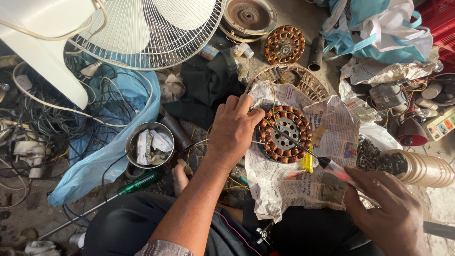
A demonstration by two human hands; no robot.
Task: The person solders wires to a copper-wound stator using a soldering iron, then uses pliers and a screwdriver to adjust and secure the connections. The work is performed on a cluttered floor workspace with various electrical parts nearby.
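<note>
The left hand (233,124) grips the rim of a copper-wound stator (284,134), which lies on crumpled newspaper (303,185) on the floor; the right hand (386,208) is closed around a screwdriver (318,160), its tip resting on the windings; a steel bowl (150,145) sits left, below a white fan grille (156,33).

A grimy grey concrete floor (28,208) carries everything here. Directly on it lie a crumpled sheet of newspaper (332,142), a long green-handled screwdriver (135,184), a round dented metal bowl (150,144), a crumpled pale blue plastic sheet (95,166) and a tangle of grey and white cables (42,118). A white wire-grilled fan guard (147,33), a copper-wound round stator (285,45) and a short dark metal tube (315,53) lie farther off.
</note>
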